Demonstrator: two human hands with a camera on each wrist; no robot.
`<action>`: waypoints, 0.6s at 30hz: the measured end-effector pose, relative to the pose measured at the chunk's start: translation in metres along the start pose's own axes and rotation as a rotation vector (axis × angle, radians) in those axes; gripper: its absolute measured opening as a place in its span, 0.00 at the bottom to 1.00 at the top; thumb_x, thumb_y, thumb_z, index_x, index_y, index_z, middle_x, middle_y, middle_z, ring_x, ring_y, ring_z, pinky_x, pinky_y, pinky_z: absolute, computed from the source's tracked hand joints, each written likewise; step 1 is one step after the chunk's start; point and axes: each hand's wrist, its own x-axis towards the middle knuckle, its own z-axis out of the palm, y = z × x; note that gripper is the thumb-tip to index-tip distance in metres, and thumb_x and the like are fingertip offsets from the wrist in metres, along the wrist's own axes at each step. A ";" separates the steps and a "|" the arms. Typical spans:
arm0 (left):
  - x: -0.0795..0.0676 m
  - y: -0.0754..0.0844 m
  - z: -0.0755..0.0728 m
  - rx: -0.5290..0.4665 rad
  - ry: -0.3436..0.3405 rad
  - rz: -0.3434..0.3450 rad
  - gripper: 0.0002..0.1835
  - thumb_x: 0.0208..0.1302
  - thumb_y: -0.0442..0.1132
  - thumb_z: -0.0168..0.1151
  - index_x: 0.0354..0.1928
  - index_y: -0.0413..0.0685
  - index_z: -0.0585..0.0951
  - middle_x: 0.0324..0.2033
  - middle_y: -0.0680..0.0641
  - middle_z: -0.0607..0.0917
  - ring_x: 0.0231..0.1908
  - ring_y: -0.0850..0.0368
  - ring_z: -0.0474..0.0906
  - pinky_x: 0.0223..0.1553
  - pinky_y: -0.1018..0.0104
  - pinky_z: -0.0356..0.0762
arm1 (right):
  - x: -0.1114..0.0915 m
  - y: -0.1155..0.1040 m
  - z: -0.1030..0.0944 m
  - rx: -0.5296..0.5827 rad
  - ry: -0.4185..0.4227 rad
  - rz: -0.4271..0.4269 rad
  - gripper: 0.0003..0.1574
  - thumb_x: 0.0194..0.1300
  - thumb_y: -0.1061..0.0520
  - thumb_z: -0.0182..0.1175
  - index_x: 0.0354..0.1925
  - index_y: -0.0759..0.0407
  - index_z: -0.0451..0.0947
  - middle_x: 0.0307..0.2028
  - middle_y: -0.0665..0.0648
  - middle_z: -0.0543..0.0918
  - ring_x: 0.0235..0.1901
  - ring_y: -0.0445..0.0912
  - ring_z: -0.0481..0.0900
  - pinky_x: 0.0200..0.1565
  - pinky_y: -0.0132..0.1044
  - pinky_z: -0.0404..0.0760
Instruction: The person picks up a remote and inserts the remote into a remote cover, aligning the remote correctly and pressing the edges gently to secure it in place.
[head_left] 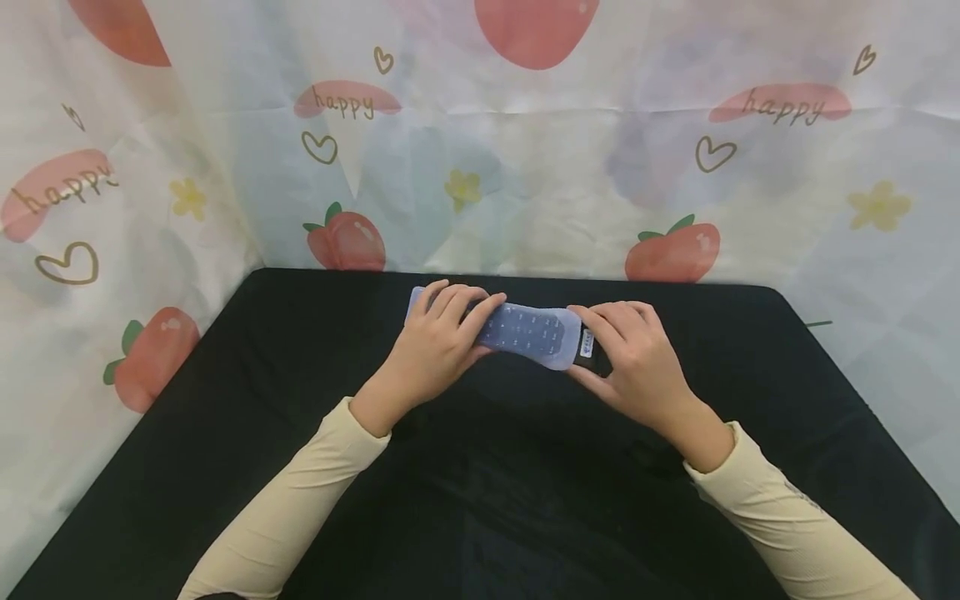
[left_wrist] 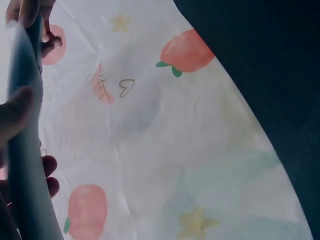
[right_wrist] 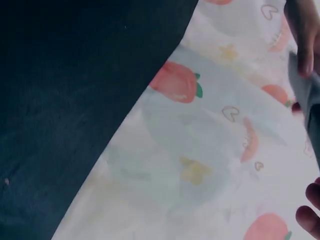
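A black remote control is held up between both hands, most of it inside a translucent bluish sleeve-like cover with small button markings showing through. Its right end, bearing a white label, sticks out of the cover. My left hand grips the covered part toward the left end, fingers over the top. My right hand pinches the exposed end and the cover's edge. In the left wrist view the cover appears edge-on, a thumb against it. The right wrist view catches only part of the cover at its edge.
Below the hands spreads a black cloth-covered table. A pale curtain printed with fruit, hearts and "happy" surrounds its back and sides, close behind the hands.
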 end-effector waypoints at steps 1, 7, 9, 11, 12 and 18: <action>-0.001 0.000 0.000 0.001 -0.001 0.006 0.30 0.53 0.52 0.69 0.57 0.48 0.75 0.46 0.46 0.80 0.49 0.51 0.75 0.57 0.54 0.68 | 0.000 0.001 -0.001 -0.005 0.003 0.004 0.36 0.45 0.50 0.74 0.49 0.69 0.76 0.34 0.65 0.81 0.35 0.58 0.78 0.42 0.55 0.71; -0.001 0.002 0.001 0.004 0.020 0.055 0.22 0.55 0.49 0.68 0.50 0.47 0.78 0.36 0.50 0.84 0.38 0.56 0.81 0.46 0.63 0.75 | 0.003 0.001 -0.001 -0.054 0.045 0.019 0.41 0.66 0.32 0.44 0.39 0.69 0.80 0.29 0.63 0.84 0.31 0.55 0.80 0.43 0.54 0.71; -0.001 0.002 0.002 0.011 0.039 0.065 0.17 0.55 0.43 0.68 0.46 0.48 0.78 0.29 0.52 0.84 0.31 0.59 0.81 0.41 0.66 0.75 | 0.004 0.000 -0.001 -0.063 0.049 0.037 0.41 0.66 0.32 0.43 0.35 0.68 0.81 0.26 0.62 0.84 0.29 0.54 0.80 0.43 0.53 0.71; 0.000 0.003 0.003 0.028 0.077 0.074 0.12 0.55 0.37 0.67 0.42 0.48 0.79 0.24 0.53 0.83 0.26 0.60 0.80 0.38 0.67 0.75 | 0.004 -0.001 0.000 -0.067 0.054 0.063 0.42 0.66 0.32 0.42 0.32 0.69 0.81 0.25 0.62 0.84 0.28 0.54 0.79 0.43 0.53 0.71; 0.000 0.003 0.003 0.042 0.101 0.077 0.10 0.55 0.34 0.65 0.40 0.48 0.79 0.22 0.54 0.83 0.24 0.60 0.79 0.36 0.67 0.75 | 0.005 -0.001 0.000 -0.066 0.057 0.081 0.42 0.67 0.32 0.42 0.31 0.69 0.80 0.24 0.62 0.84 0.27 0.54 0.79 0.43 0.53 0.71; 0.001 0.007 0.000 0.153 0.144 0.070 0.14 0.56 0.42 0.65 0.44 0.48 0.80 0.29 0.51 0.83 0.30 0.56 0.79 0.40 0.64 0.74 | 0.006 0.000 0.000 -0.003 0.034 0.206 0.41 0.68 0.33 0.39 0.33 0.70 0.75 0.15 0.58 0.81 0.20 0.51 0.78 0.42 0.50 0.71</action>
